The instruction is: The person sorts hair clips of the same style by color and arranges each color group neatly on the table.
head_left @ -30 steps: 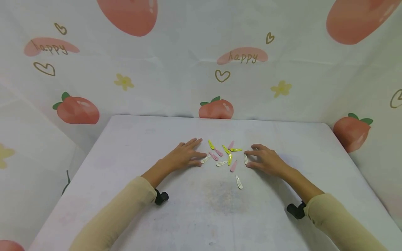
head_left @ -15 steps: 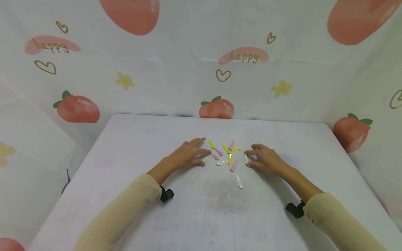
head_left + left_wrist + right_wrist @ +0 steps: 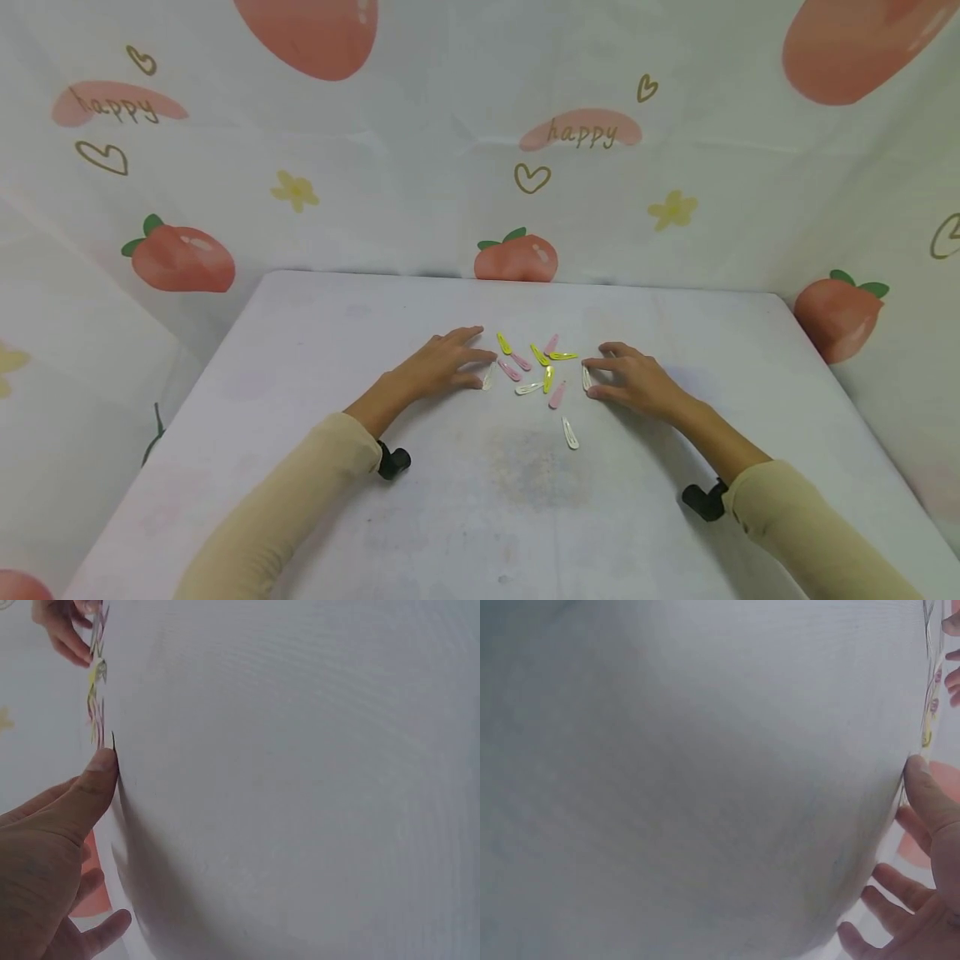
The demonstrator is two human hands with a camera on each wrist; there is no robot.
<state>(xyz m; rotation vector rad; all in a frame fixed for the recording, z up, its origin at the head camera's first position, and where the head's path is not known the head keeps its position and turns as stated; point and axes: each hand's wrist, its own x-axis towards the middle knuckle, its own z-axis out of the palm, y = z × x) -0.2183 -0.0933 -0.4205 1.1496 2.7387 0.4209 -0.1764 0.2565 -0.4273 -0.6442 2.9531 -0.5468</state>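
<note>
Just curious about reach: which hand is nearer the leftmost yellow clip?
Left. The left hand is just left of the yellow clip; the right hand is across other clips.

Passable over the table (image 3: 450,533) along the frame's bottom middle; blocked near centre by scattered hair clips (image 3: 548,382), between left hand (image 3: 438,367) and right hand (image 3: 633,382)

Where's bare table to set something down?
Bare: the table between left sleeve and right sleeve, on the near side of the lone white clip, smudged though; also the strip along the table's far edge.
Crowded: between left hand and right hand, where pink clips, yellow clips and white clips lie close.
</note>
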